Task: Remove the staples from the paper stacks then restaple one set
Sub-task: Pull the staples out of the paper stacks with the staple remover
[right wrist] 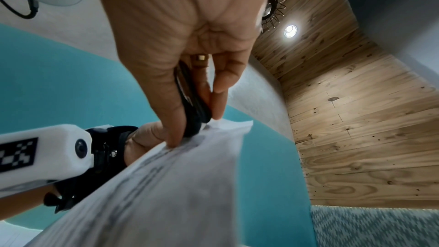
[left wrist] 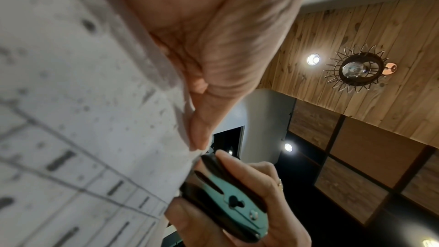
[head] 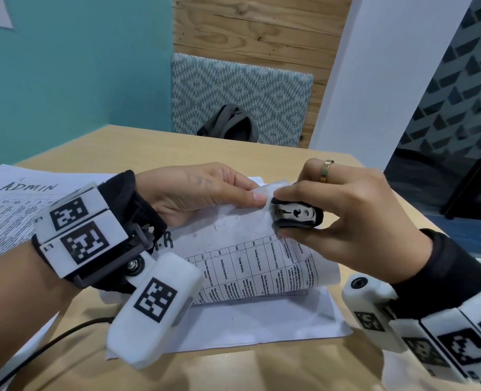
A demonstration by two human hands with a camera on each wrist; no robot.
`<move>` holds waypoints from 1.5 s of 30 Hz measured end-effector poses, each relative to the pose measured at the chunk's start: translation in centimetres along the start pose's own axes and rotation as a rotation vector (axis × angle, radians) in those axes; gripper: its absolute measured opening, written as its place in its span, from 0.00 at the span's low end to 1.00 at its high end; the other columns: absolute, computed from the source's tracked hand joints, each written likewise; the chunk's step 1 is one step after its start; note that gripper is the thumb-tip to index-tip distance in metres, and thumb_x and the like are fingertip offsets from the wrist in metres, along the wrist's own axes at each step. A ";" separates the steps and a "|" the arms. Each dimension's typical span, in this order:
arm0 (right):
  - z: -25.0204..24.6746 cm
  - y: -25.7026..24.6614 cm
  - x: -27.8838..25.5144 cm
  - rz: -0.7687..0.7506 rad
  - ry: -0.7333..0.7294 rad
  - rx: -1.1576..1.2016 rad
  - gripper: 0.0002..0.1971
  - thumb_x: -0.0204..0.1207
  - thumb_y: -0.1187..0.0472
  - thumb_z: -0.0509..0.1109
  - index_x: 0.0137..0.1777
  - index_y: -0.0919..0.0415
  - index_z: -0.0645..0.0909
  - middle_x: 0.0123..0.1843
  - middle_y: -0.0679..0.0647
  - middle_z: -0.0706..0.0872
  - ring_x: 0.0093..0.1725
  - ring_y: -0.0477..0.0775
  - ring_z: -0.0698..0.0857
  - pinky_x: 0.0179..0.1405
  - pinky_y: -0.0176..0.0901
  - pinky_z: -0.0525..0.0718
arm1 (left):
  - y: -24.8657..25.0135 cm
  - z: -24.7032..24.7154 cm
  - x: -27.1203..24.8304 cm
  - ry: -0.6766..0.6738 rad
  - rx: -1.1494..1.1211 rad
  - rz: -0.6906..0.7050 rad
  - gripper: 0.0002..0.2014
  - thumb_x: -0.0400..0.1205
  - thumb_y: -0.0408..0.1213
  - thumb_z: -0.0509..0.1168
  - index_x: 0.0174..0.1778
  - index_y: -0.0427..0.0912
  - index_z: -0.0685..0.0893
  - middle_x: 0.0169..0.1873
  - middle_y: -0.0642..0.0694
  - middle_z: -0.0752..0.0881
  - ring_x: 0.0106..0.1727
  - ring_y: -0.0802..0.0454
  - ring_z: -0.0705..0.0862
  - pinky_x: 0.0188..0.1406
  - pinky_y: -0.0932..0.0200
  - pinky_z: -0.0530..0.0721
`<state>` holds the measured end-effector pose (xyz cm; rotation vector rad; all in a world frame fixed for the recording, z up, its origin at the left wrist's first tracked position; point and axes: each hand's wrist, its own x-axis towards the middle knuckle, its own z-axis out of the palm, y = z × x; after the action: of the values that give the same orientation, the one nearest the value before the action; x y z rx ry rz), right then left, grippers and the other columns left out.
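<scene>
Here we see the staple-pulling stage under way at a wooden table (head: 137, 148). The left hand (head: 202, 190) lifts one paper stack (head: 242, 249) off the table by its corner, thumb and fingers pinching the sheets just beside the tool. The right hand (head: 343, 218), with a gold ring (head: 326, 171) on one finger, squeezes a small black staple remover (head: 295, 215) between thumb and fingertips, its claws pressed into the same raised corner. We cannot make out the staple itself; the corner is crumpled and partly hidden by the fingers, so whether the staple is out or only half lifted is beyond what we can tell.

From the left wrist, the staple remover (left wrist: 228, 198) shows its metal inner plate and sits against the edge of the printed sheet (left wrist: 78, 119), with the left thumb right above it. From the right wrist, the fingers (right wrist: 218, 82) close round the black tool where it meets the paper.

A second stack headed "ADMIN" (head: 22, 210) lies flat at the table's left edge, and a loose blank sheet (head: 261, 325) lies under the lifted pages. We judge the task to be in its early or middle part: one staple is being worked, the state of the other stack is unclear, and restapling is not begun. No stapler shows anywhere in our views.
</scene>
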<state>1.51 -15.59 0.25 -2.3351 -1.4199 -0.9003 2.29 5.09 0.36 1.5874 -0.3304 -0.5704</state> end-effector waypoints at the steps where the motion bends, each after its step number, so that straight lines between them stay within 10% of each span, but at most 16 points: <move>1: 0.0 0.0 0.0 0.005 0.001 0.003 0.12 0.58 0.60 0.80 0.43 0.62 0.88 0.33 0.54 0.79 0.28 0.59 0.78 0.22 0.48 0.79 | 0.0 0.0 0.0 -0.006 0.000 0.003 0.10 0.74 0.32 0.69 0.46 0.29 0.85 0.39 0.39 0.88 0.35 0.51 0.86 0.42 0.60 0.87; 24: 0.3 -0.2 0.2 0.215 0.119 0.366 0.16 0.54 0.57 0.83 0.42 0.60 0.89 0.34 0.48 0.81 0.34 0.41 0.79 0.33 0.29 0.74 | 0.4 1.1 -0.4 0.071 0.131 0.106 0.09 0.67 0.32 0.71 0.40 0.32 0.86 0.32 0.45 0.88 0.32 0.57 0.86 0.33 0.69 0.83; 34: 0.2 -0.9 0.0 0.132 0.121 0.076 0.12 0.58 0.58 0.80 0.42 0.61 0.88 0.34 0.52 0.80 0.30 0.52 0.78 0.26 0.48 0.79 | 0.4 1.2 -0.2 0.097 0.081 0.039 0.17 0.66 0.33 0.70 0.49 0.27 0.85 0.42 0.36 0.87 0.39 0.49 0.86 0.46 0.59 0.86; 40: -0.1 -1.2 0.4 0.367 0.146 0.383 0.15 0.51 0.55 0.83 0.39 0.56 0.89 0.32 0.45 0.84 0.36 0.44 0.83 0.37 0.28 0.76 | 0.1 1.1 0.0 0.095 0.032 0.079 0.14 0.68 0.32 0.70 0.47 0.30 0.87 0.39 0.37 0.89 0.34 0.50 0.87 0.40 0.61 0.86; 45: -0.5 -0.6 0.5 0.511 0.141 0.760 0.17 0.45 0.60 0.86 0.36 0.56 0.89 0.36 0.51 0.89 0.37 0.46 0.87 0.42 0.39 0.84 | 0.2 1.2 -0.1 0.050 -0.045 0.047 0.07 0.68 0.32 0.69 0.39 0.37 0.88 0.36 0.38 0.88 0.33 0.48 0.86 0.39 0.59 0.87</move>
<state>1.03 -15.18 0.87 -1.8465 -0.8236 -0.2887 1.65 4.13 0.57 1.5439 -0.3146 -0.4976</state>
